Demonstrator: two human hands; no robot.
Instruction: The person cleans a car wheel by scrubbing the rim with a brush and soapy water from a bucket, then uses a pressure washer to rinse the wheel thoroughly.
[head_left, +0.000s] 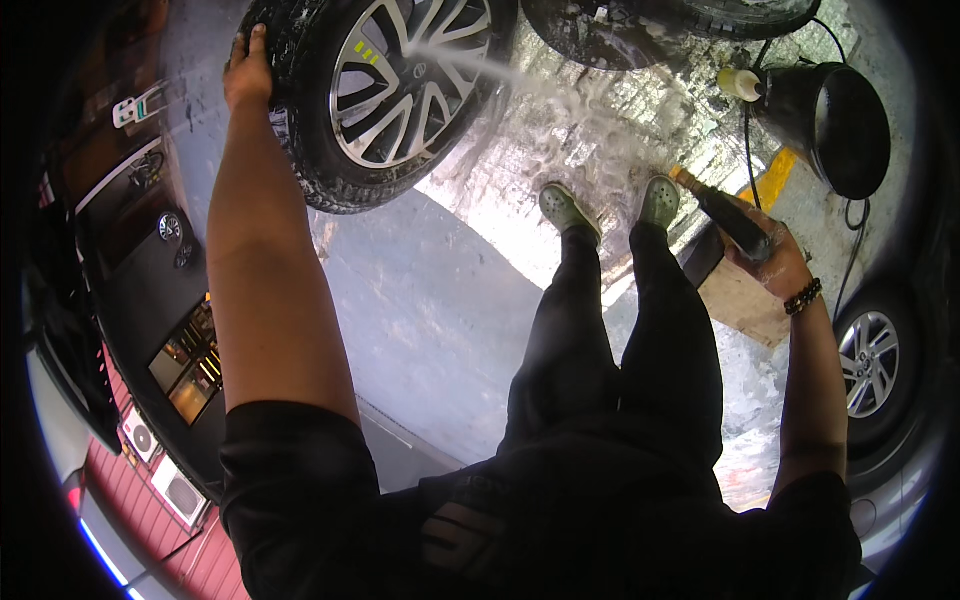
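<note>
My left hand (249, 75) is laid on the tread of a black tyre (300, 161), its fingers pressed along the rubber. The tyre is mounted on a dark and silver alloy wheel (420, 71) that bears small yellow-green stickers. A dark handheld spray gun (731, 217) with an orange tip is gripped in my right hand (780, 262), at the right of my legs. A thin white water jet (487, 69) crosses to the wheel's face, in line with the gun's tip. White residue shows on my right fingers.
Wet, shiny floor (495, 187) lies under my clogs (564, 206). A black bucket (840, 127) and a pale bottle (739, 84) stand at the right, with a black hose (855, 247) nearby. Another tyre (750, 19) lies at the top. A parked car's wheel (870, 364) is at far right.
</note>
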